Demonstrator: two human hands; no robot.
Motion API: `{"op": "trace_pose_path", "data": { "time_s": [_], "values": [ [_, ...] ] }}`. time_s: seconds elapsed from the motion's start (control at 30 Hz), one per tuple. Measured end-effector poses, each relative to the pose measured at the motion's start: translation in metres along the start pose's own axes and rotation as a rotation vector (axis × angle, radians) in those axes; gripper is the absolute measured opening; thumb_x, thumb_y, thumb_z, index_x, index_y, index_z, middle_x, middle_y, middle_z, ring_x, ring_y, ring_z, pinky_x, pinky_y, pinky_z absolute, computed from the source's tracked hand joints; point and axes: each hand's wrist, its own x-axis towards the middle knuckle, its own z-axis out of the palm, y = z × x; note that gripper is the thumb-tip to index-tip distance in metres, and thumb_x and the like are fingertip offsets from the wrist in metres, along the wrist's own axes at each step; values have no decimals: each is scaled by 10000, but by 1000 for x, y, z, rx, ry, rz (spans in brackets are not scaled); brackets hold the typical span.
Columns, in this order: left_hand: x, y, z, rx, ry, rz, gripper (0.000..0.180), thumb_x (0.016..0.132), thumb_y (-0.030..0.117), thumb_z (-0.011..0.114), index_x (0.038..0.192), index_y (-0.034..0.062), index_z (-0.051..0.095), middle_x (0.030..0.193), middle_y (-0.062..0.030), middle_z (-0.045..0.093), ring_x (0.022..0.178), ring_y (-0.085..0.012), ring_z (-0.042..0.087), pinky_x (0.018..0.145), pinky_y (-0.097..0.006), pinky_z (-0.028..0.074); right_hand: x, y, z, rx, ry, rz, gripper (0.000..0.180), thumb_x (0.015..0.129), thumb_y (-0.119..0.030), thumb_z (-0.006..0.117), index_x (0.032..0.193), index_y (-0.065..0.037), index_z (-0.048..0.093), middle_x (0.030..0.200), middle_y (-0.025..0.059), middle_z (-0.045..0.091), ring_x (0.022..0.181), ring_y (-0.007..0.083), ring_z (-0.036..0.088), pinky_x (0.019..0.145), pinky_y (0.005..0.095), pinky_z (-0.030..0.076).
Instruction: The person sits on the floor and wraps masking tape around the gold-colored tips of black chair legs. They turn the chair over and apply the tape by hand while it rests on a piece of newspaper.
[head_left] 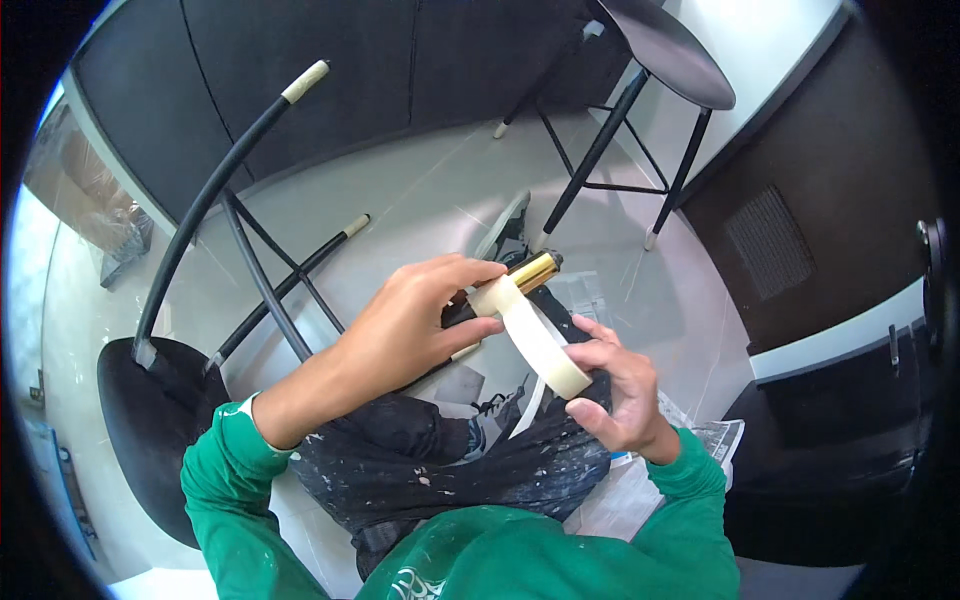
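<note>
The left hand's (405, 320) grip is closed on the end of a black chair leg with a shiny brass-coloured metal tip (535, 270), fingertips pinching the start of a strip of cream paper masking tape (530, 340) against it, just behind the brass cap. The right hand (620, 395) has its grip clamped on the roll end of that tape, thumb and fingers curled round it, so the strip runs taut and slanting from the leg down to the right hand. Held this way, the tape is stretched flat between the two hands and kept from folding on itself, while the leg is steadied over the person's lap, above paint-spattered dark trousers (460, 470). The sleeves are green. To the left a black stool (150, 420) lies tipped on its seat on the pale tiled floor (420, 190), its leg ends already wrapped in the same cream tape; a second black stool (670, 55) stands upright further back on the right. Sheets of newspaper (715, 435) lie on the floor by the right forearm.
</note>
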Motion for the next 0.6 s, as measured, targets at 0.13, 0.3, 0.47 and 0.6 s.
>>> {"op": "trace_pose_path", "data": {
  "time_s": [0.13,0.3,0.47,0.6],
  "values": [
    [2,3,0,-50,-46,-88,494,839,111,830,1295,24,661,1108,-89,716,895,-150,668,732,-297,553,-7,52,13,79,-36,111,567,999,-476,505,1147,38,692,995,165,737,958,305,705,1166,546,311],
    [4,13,-1,-39,23,-147,352,789,147,876,1039,9,670,980,-69,621,864,-166,658,620,-276,555,60,123,31,670,-86,408,652,1083,-424,317,1251,120,636,1209,228,704,1160,295,661,1126,417,393],
    [0,7,1,-8,89,-72,347,775,147,888,983,9,646,948,-78,621,838,-169,654,586,-283,560,167,102,-1,1079,-502,585,665,1045,-505,452,1272,93,634,1273,213,686,1182,276,641,1125,417,371],
    [0,6,6,-13,124,-87,369,759,130,893,924,13,584,901,-85,618,792,-188,646,583,-304,562,190,50,-27,909,-392,531,490,1000,-381,616,1255,35,658,1267,149,695,1181,225,651,1093,406,406]
  ]
}}
